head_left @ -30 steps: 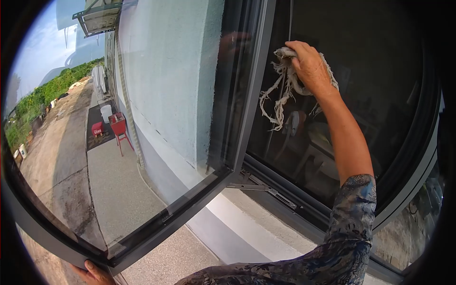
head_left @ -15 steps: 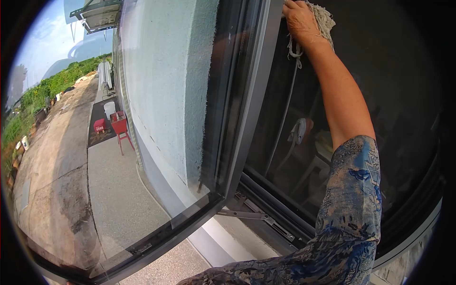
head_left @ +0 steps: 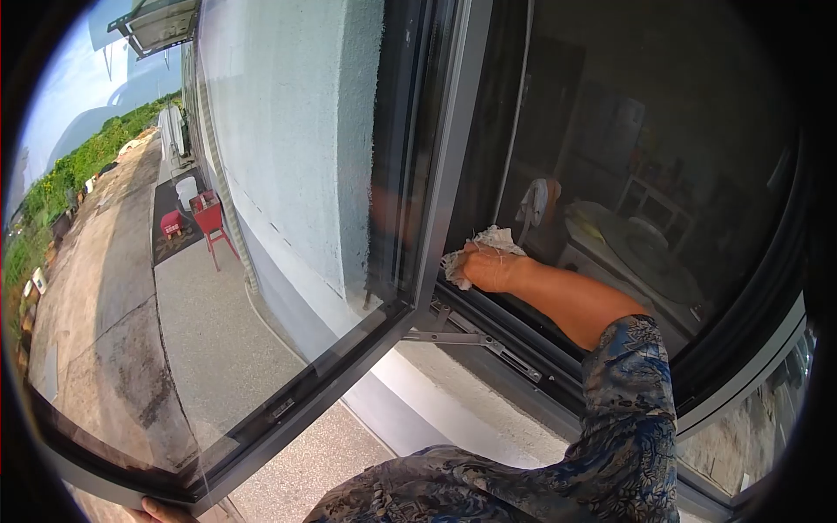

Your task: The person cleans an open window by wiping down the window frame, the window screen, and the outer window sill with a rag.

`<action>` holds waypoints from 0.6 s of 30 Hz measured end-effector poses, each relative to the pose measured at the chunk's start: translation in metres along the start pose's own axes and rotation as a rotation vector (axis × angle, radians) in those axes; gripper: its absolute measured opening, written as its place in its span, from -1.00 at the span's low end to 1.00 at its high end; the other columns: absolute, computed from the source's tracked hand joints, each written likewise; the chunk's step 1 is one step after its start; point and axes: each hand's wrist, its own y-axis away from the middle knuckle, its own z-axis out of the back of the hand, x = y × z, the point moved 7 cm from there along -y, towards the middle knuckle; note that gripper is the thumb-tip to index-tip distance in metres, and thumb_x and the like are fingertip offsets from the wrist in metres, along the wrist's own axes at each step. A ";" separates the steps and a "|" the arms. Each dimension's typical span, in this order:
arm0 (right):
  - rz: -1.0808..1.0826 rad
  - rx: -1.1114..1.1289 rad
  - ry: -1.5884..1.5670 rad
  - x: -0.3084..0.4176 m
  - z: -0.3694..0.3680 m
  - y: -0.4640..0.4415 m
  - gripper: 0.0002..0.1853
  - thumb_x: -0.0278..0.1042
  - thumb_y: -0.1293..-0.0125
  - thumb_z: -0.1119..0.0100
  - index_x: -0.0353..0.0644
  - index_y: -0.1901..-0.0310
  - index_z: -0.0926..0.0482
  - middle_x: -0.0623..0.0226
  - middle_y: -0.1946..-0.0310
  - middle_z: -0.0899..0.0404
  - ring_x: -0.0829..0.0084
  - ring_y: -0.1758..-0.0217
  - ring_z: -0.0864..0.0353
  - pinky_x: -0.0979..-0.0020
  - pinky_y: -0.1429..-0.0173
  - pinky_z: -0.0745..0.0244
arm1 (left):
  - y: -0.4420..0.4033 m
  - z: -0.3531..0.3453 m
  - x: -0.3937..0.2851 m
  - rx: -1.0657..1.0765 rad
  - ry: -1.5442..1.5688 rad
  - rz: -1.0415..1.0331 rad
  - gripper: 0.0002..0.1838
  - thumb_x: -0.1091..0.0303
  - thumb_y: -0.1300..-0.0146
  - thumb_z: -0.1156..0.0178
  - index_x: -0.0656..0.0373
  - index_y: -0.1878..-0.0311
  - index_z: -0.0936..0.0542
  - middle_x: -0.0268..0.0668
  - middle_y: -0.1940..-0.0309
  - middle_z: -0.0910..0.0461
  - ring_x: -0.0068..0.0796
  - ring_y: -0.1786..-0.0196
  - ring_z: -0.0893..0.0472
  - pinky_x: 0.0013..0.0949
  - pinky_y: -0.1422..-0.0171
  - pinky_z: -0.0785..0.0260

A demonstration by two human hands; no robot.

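A hand presses a bunched rag to the bottom corner of a dark window pane

The right hand [head_left: 490, 268] is closed around the pale, ragged rag [head_left: 499, 237], fingers curled into it, at the lower left of the dark pane [head_left: 715, 157], just beside the open window [head_left: 449, 148]; the bare forearm crosses the pane from a patterned sleeve [head_left: 626, 370]. Only part of the left hand [head_left: 164, 512] shows, at the lower outer corner of the open window's frame, and I cannot tell how far it is open or whether it grips. A metal hinge arm [head_left: 453, 338] spans the gap below the rag. Through the open window's glass show a pale wall [head_left: 279, 131], a red stand [head_left: 207, 215] and a white bucket [head_left: 186, 189] near it
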 end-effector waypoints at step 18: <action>-0.305 -1.305 0.636 -0.141 0.300 0.017 -0.74 -0.45 -0.11 -0.04 -0.12 0.14 -0.56 0.24 0.14 -0.50 0.24 -0.08 -0.45 0.22 -0.22 -0.32 | 0.017 0.002 -0.068 0.002 -0.482 -0.350 -0.33 -0.03 -0.41 0.18 0.52 -0.18 -0.32 0.34 -0.06 -0.41 0.26 -0.05 -0.44 0.05 -0.21 -0.26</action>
